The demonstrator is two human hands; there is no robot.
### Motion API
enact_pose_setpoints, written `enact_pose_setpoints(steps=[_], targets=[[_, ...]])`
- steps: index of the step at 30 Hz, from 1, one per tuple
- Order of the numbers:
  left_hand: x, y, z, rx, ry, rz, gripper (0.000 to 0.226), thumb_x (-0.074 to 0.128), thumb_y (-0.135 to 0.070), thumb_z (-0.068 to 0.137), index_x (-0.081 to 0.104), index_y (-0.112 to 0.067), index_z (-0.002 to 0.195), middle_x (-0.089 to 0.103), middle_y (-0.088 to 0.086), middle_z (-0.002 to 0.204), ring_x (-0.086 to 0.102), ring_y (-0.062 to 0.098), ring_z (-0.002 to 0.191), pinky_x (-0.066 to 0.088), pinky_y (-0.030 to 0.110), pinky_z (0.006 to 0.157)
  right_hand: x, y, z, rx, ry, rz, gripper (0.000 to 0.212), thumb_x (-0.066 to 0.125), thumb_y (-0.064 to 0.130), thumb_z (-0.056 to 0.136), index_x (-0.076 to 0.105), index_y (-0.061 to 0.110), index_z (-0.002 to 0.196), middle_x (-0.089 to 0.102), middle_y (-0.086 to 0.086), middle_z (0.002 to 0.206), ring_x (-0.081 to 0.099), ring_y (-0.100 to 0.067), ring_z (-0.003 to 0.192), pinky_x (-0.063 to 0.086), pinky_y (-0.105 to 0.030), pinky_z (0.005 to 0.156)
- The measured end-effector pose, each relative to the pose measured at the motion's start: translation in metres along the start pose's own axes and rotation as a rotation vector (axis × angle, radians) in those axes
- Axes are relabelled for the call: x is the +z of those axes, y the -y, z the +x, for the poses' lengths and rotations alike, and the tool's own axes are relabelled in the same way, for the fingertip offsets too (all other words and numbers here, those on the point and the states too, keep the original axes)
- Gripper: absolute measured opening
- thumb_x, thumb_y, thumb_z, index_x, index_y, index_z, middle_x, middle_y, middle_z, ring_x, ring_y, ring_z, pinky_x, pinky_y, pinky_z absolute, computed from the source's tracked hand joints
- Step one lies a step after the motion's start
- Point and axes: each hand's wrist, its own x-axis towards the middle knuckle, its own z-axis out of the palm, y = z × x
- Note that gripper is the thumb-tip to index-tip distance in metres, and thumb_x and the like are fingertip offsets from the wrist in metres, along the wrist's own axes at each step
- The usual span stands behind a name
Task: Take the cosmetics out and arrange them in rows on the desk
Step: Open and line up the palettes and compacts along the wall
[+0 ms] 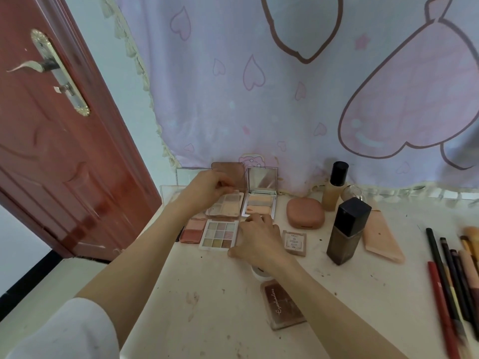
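1. A person's two bare forearms reach over a cream-white, stained table point(207, 320) set against a lilac wall cloth printed with hearts point(233, 86).
2. The landmark is a white nine-pan eyeshadow palette point(219, 235), lying open and flat near the table's far left part.
3. Left hand point(207, 189): above and behind the nine-pan palette, fingers curled, fingertips pinching the rim of an open pale palette with a brown lid point(226, 204); the exact grip is blurred.
4. Right hand point(259, 239): just right of the nine-pan palette, fingers bent, thumb touching its right edge; what the fingers hold, I cannot tell.
5. Left of the nine-pan palette, touching it: a pink two-tone blush palette point(193, 230).
6. Behind and to its right: an open mirrored compact with peach powder point(260, 196).
7. Further right: a closed terracotta rounded compact point(305, 213), a dark square bottle with a black cap point(347, 233), a peach tube point(381, 237).
8. Nearer the viewer: a brown eyeshadow case point(282, 304).
9. Far right: a row of pencils and brushes point(451, 275).
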Motion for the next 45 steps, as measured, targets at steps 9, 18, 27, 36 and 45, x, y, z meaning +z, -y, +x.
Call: enact_pose_setpoints(steps=[9,18,27,36,45], targets=[[-0.006,-0.004,-0.015,0.042,0.060,0.134,0.025,0.052,-0.023,0.094,0.066,-0.016,0.113,0.064,0.004,0.111,0.058,0.018,0.099,0.043,0.028,0.086,-0.009,-0.004,-0.010,-0.023,-0.031,0.143,0.050,0.054,0.043,0.090,0.049,0.020,0.134,0.039,-0.005,0.140,0.034,-0.026,0.130,0.030,-0.039,0.104],[0.020,-0.034,-0.087,0.129,-0.049,-0.003,0.023,0.054,-0.021,0.092,0.065,-0.020,0.113,0.060,-0.003,0.111,0.054,0.010,0.097,0.041,0.021,0.086,-0.022,-0.038,-0.072,-0.087,-0.347,0.451,0.027,0.048,0.015,0.095,0.060,0.016,0.120,0.056,0.002,0.124,0.051,-0.011,0.111,0.037,-0.020,0.097],[0.068,-0.077,-0.161,0.275,-0.043,-0.094,0.042,0.049,-0.051,0.081,0.069,-0.021,0.103,0.057,-0.009,0.096,0.044,0.001,0.092,0.037,0.009,0.079,0.005,-0.074,-0.122,-0.104,-0.304,0.250,0.033,0.056,0.016,0.091,0.058,0.015,0.124,0.058,0.000,0.124,0.048,-0.015,0.114,0.027,-0.010,0.091],[0.073,-0.081,-0.178,0.327,0.003,0.007,0.048,0.053,-0.054,0.079,0.065,-0.022,0.113,0.058,-0.009,0.108,0.042,0.002,0.104,0.029,0.009,0.091,-0.001,-0.084,-0.132,-0.227,-0.036,0.101,0.071,0.064,0.028,0.085,0.026,0.020,0.145,0.035,0.005,0.145,0.024,-0.012,0.133,0.017,-0.021,0.109],[0.079,-0.093,-0.176,0.229,-0.039,-0.285,0.028,0.061,-0.027,0.087,0.064,-0.024,0.114,0.057,-0.012,0.114,0.052,-0.003,0.100,0.041,0.009,0.085,0.003,-0.089,-0.142,-0.258,-0.334,0.679,0.074,0.077,0.016,0.074,0.035,0.033,0.132,0.047,0.005,0.116,0.049,0.004,0.107,0.044,-0.010,0.086]])
